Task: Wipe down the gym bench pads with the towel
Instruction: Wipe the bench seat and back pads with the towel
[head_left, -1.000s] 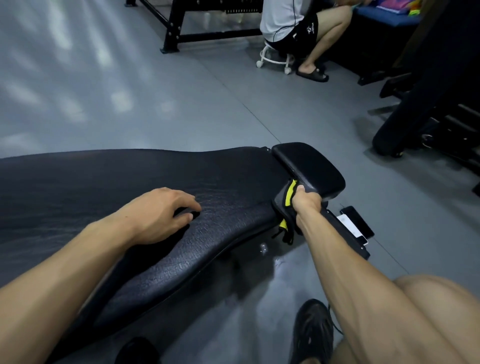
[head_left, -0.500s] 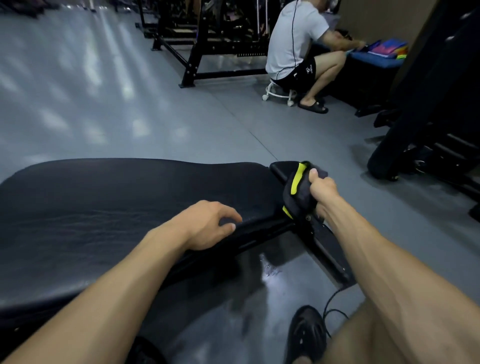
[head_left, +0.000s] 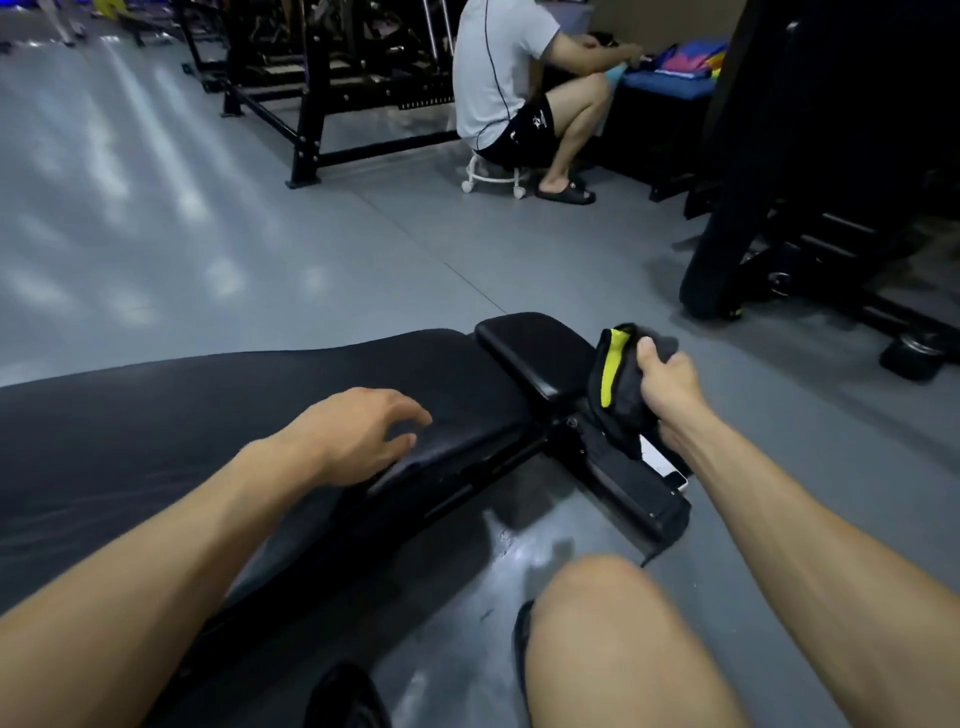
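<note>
A long black bench pad (head_left: 218, 410) stretches from the left to the middle of the head view, with a small black seat pad (head_left: 535, 353) at its right end. My right hand (head_left: 670, 384) is shut on a bunched dark towel with a yellow-green stripe (head_left: 615, 379), held against the right edge of the small pad. My left hand (head_left: 358, 436) rests at the near edge of the long pad, fingers spread and holding nothing.
The bench's black base bar (head_left: 634, 493) runs along the grey floor to the right of the pads. A person (head_left: 514, 88) sits on a low white stool at the back. Black machines (head_left: 810, 208) stand at the right, a black rack (head_left: 322, 104) behind. My bare knee (head_left: 613, 639) is in front.
My right hand has carried the towel from the near side of the small pad across to its right edge. My left hand lifted its fingers slightly; the view has tilted upward.
</note>
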